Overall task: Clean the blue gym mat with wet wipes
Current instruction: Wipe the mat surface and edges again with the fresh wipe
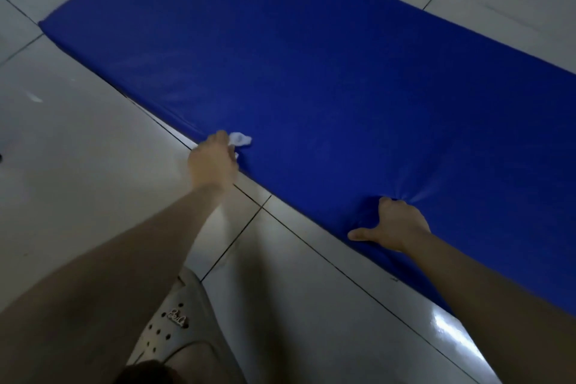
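Wipe (240,139): crumpled, pinched in left hand (215,162), at its fingertips on near edge of mat (311,72).
Right hand (392,224): fingers curled, bunching mat edge; thumb splayed.
Mat: on floor (93,150), stretching ahead of both hands.

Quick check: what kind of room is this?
Probably an indoor exercise space, though little shows: a padded blue gym mat lies on glossy white floor tiles, and the person wears a perforated clog.

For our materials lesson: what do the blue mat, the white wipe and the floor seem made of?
Blue mat: likely vinyl-covered foam; smooth cover puckers where the right hand grips it. Wipe: thin soft fabric, crumpled in the left hand. Floor: probably glazed ceramic tile; glossy reflections, dark joints.
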{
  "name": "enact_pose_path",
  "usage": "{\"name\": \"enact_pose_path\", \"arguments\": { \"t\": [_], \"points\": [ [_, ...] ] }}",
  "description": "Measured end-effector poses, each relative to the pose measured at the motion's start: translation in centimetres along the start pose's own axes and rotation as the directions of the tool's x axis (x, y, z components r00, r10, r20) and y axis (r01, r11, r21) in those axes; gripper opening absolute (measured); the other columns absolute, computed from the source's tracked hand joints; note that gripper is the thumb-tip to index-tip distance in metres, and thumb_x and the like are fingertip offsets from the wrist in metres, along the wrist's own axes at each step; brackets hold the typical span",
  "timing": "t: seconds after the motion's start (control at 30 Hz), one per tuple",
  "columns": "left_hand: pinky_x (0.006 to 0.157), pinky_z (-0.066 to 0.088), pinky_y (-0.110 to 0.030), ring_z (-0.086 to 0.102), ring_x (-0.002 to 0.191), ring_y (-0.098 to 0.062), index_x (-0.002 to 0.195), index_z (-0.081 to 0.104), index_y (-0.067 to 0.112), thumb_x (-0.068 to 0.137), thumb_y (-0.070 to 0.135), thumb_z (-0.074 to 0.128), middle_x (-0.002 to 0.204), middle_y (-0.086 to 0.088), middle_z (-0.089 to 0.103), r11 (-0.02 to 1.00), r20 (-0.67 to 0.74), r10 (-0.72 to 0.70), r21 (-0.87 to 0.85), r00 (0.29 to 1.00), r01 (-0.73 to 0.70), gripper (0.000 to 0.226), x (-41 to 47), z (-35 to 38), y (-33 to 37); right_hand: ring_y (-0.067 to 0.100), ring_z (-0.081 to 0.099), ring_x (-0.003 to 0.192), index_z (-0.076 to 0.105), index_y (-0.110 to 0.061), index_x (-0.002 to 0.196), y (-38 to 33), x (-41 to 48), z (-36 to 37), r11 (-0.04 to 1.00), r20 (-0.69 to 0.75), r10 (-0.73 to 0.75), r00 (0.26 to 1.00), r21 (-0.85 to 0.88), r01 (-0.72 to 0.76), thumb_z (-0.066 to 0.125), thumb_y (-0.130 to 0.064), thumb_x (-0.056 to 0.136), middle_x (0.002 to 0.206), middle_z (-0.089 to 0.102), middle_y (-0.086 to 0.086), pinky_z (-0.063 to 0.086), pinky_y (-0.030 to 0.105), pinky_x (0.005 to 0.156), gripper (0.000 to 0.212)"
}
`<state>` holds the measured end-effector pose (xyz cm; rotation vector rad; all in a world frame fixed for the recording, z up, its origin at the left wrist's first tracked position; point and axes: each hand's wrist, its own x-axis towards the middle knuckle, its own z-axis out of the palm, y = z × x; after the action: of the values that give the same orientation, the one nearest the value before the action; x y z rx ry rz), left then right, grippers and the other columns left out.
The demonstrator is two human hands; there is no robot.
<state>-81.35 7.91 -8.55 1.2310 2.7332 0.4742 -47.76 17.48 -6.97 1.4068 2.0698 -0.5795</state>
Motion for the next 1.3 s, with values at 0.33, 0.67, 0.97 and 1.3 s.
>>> {"name": "enact_pose_path", "arguments": {
  "t": [0.33, 0.67, 0.97, 1.3],
  "points": [
    [0.1, 0.048, -0.024, 0.058, 0.113, -0.003, 0.127, 0.059, 0.029, 0.102, 0.023, 0.048, 0.123, 0.012, 0.063, 0.887, 0.176, 0.386, -0.341, 0.905, -0.312, 0.028, -14.4, 4.5, 10.1, 0.024, 0.059, 0.109, 0.047, -0.01, 0.131, 0.0, 0.0, -0.1, 1.0, -0.012, -0.008, 1.0, 0.0, 0.008, 0.066, -0.087, 0.062, 0.126, 0.059, 0.01, 0.049, 0.032, 0.077, 0.105],
    [0.082, 0.056, -0.036, 0.066, 0.091, -0.021, 0.102, 0.067, 0.017, 0.095, 0.022, 0.062, 0.1, -0.003, 0.069, 0.998, 0.102, 0.062, -0.008, 0.993, -0.061, 0.01, -3.4, 1.1, 3.6, 0.026, 0.057, 0.113, 0.045, -0.008, 0.133, 0.0, -0.1, -0.2, 1.0, 0.018, -0.009, 1.0, 0.005, 0.009, 0.066, -0.087, 0.062, 0.129, 0.056, 0.011, 0.05, 0.035, 0.086, 0.108],
    [0.084, 0.054, -0.028, 0.061, 0.096, -0.014, 0.125, 0.052, 0.021, 0.098, 0.03, 0.045, 0.109, 0.001, 0.061, 0.963, 0.137, 0.163, -0.238, 0.977, -0.127, 0.029, -14.7, 4.3, 9.5, 0.025, 0.059, 0.11, 0.048, -0.011, 0.129, 0.2, 0.6, -0.4, 1.0, 0.047, -0.023, 0.999, -0.012, 0.024, 0.069, -0.087, 0.06, 0.126, 0.059, 0.009, 0.051, 0.035, 0.083, 0.105],
    [0.093, 0.044, -0.014, 0.061, 0.104, 0.0, 0.113, 0.067, 0.031, 0.099, 0.013, 0.053, 0.115, 0.013, 0.065, 0.959, 0.074, 0.17, -0.243, 0.983, -0.147, 0.027, -8.3, 1.7, 6.1, 0.019, 0.058, 0.097, 0.047, -0.02, 0.12, 3.6, -3.0, -1.8, 0.999, 0.224, -0.015, 0.975, -0.037, 0.024, 0.073, -0.073, 0.072, 0.118, 0.056, 0.0, 0.051, 0.035, 0.077, 0.076]
  ]
}}
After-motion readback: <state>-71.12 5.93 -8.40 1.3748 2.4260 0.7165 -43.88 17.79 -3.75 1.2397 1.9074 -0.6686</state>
